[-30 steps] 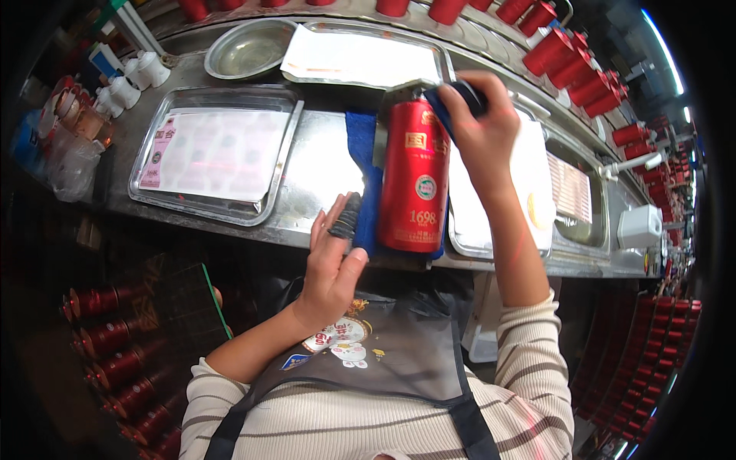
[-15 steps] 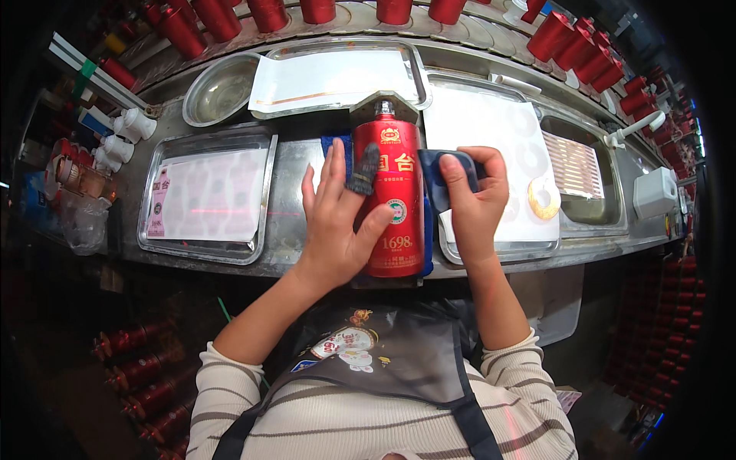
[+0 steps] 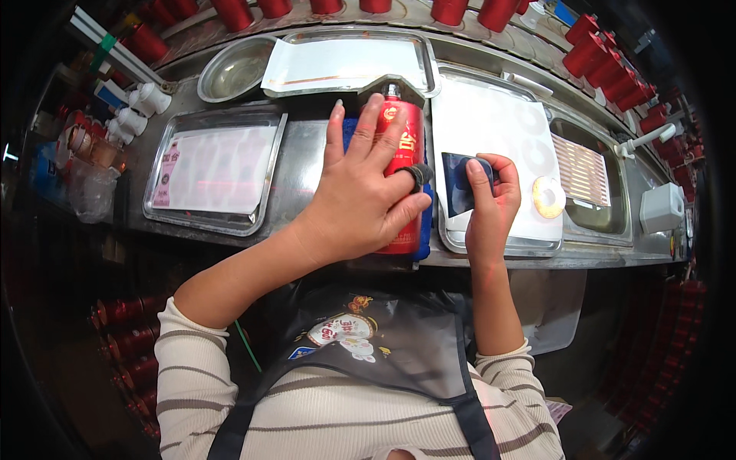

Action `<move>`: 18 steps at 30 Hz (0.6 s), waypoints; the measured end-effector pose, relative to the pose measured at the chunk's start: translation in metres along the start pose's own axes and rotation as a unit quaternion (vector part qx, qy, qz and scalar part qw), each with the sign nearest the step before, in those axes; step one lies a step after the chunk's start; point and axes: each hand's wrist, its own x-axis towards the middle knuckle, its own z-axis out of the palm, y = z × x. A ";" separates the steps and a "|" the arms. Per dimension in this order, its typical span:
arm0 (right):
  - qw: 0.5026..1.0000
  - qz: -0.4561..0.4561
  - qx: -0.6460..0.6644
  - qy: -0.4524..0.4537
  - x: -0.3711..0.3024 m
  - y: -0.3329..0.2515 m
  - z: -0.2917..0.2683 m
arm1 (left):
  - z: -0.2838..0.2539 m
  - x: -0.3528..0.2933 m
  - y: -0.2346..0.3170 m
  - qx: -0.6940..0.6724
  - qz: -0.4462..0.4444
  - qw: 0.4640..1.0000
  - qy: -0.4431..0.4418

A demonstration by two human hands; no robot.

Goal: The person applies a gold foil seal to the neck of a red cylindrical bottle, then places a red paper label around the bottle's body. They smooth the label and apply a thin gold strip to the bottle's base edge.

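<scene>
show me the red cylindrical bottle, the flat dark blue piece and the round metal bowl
Red cylindrical bottle point(image 3: 412, 125): head view, upper body
Flat dark blue piece point(image 3: 458, 188): head view, flat face
Round metal bowl point(image 3: 217, 77): head view, inner wall

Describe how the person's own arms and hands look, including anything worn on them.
Both arms wear cream, ribbed sleeves with thin brownish-grey stripes, ending near the elbows; the forearms are bare. The left hand has a dark, ridged cover on one of its fingers. No glove shows on the right hand.
</scene>
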 end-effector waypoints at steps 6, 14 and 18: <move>0.982 0.147 0.009 -0.120 -0.024 -0.016 -0.013 | -0.009 -0.071 0.034 -0.091 -0.072 0.992 -0.050; 0.966 0.112 -0.057 -0.224 -0.067 0.000 -0.001 | 0.035 -0.119 0.029 -0.296 -0.276 0.912 0.064; 0.956 0.170 -0.010 -0.239 -0.061 -0.002 -0.009 | 0.034 -0.094 0.030 -0.362 -0.278 0.887 0.068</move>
